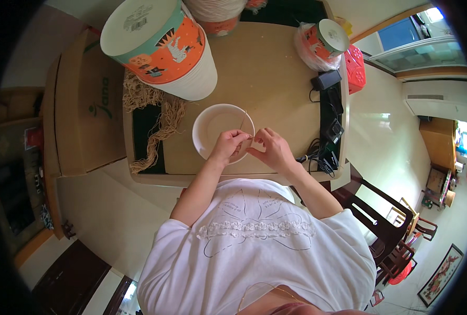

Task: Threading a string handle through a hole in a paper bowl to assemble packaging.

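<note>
A white paper bucket (212, 123) stands on the table in front of me, its round opening facing up. My left hand (228, 146) is over its near right part, thumb and fingers pinched on a thin tan string (244, 119). The string runs up past the bucket's right rim. My right hand (273, 150) is at the right rim, its fingertips closed close to the left ones on the same string. The fingers partly hide the rim and where the string meets it.
Stacked paper buckets (178, 58) with orange and green print lie upside down at the upper left. Beside them hang bundles of tan string (162, 128). A bagged bucket (325, 44), a black adapter (326, 80) and cables (317, 157) line the right side. A cardboard box (86, 110) stands left.
</note>
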Available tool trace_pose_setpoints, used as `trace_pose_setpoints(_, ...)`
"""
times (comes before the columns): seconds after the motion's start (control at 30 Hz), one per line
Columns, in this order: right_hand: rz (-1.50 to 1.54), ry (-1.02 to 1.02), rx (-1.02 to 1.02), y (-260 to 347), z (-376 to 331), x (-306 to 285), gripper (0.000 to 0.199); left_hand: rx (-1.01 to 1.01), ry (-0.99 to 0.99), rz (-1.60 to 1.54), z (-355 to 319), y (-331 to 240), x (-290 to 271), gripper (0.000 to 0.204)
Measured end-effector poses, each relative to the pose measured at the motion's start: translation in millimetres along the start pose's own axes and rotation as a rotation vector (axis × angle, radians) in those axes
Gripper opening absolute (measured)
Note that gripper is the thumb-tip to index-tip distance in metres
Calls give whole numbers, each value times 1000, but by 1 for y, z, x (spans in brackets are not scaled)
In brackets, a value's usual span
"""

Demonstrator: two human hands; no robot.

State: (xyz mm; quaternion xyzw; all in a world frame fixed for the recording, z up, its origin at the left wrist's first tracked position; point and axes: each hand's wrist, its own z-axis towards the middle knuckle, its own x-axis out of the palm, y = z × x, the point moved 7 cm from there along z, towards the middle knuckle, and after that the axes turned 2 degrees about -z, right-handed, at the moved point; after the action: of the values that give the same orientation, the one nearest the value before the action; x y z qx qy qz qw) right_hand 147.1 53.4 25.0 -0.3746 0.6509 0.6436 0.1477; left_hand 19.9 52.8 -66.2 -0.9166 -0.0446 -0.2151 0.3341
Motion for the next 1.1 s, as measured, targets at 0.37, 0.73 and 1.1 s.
trace_pose_setpoints(0.37, 13, -142, 74, -17, 5, 5, 14, 445, -138, 321, 6, -10, -7, 12)
trace_pose_setpoints(0.73, 125, -54, 1, 2, 3, -4, 19, -58, -5, -74, -1, 3, -2, 14)
trace_pose_setpoints(1.1, 133, -80, -173, -1, 4, -1, 13, 68, -7, 45, 2, -1, 2, 14)
